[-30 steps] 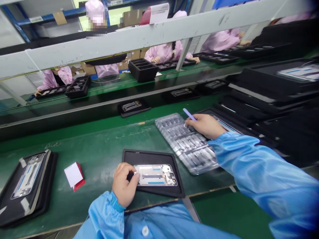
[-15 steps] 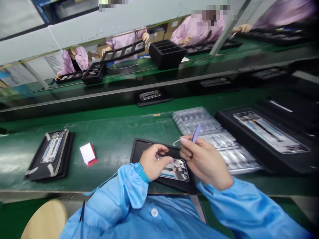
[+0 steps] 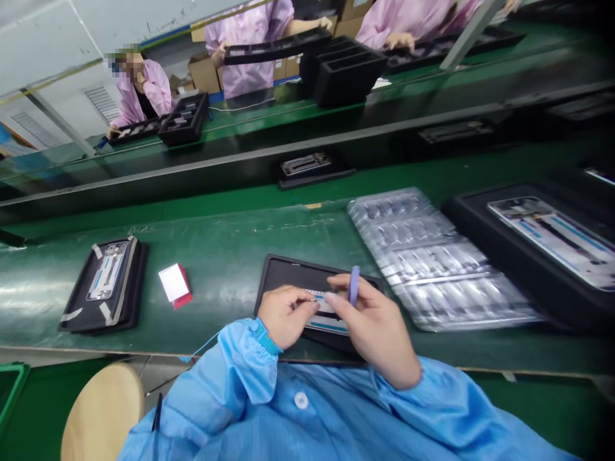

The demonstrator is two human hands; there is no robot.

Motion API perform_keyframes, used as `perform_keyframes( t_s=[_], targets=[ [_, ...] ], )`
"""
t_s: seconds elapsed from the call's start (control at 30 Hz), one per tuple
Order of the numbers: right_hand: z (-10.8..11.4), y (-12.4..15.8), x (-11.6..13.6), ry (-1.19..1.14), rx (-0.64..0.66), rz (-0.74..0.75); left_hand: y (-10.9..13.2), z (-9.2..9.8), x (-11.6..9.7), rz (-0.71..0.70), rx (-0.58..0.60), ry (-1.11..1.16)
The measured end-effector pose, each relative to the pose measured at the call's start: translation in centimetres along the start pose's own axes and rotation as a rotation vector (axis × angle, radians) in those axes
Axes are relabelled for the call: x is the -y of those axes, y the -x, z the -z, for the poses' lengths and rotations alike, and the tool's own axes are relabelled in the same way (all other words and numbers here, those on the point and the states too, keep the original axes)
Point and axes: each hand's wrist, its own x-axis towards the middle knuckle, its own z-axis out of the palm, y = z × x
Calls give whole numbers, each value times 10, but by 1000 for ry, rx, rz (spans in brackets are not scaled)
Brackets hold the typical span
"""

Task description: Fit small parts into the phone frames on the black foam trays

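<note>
My left hand [image 3: 283, 315] lies curled over a metal phone mid-frame [image 3: 325, 312], its fingertips on the frame's left part. That frame sits in a black tray [image 3: 293, 274] and is mostly hidden under my hands. My right hand [image 3: 372, 326] is shut on a flat lilac plastic pry stick [image 3: 354, 285], which points upward, and its fingertips are close to my left hand. Whether my left hand pinches something small cannot be seen.
A clear blister tray [image 3: 439, 262] of metal parts lies to the right. Beyond it is a black tray holding a phone frame [image 3: 552, 234]. To the left are another framed tray [image 3: 106, 272] and a red-and-white card [image 3: 173, 285]. Pink-clad co-workers work along a belt behind.
My right hand has moved from the blister tray to above the frame, now beside my left hand. The head view has turned, shifting the bench scene left and upward. The frame is more covered.
</note>
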Motion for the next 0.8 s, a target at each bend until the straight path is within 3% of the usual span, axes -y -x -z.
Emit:
perform_keyframes(
  t_s=[0.07,0.13,0.2,0.27,0.43,0.6,0.8],
  targets=[
    [14,-1,4,277,127,243,4,2,0,-76,44,-82],
    [26,-3,5,459,343,441,8,2,1,-152,115,-143],
    [34,-3,4,560,540,551,11,0,2,-194,175,-202],
    [37,0,1,628,627,610,14,-3,3,-198,204,-257],
    [38,10,-8,770,581,662,17,-9,4,-187,262,-327],
    [45,17,-13,742,555,629,17,-17,2,-172,302,-360],
    [54,-1,-26,886,419,710,8,-16,3,-271,155,-437]
  ],
)
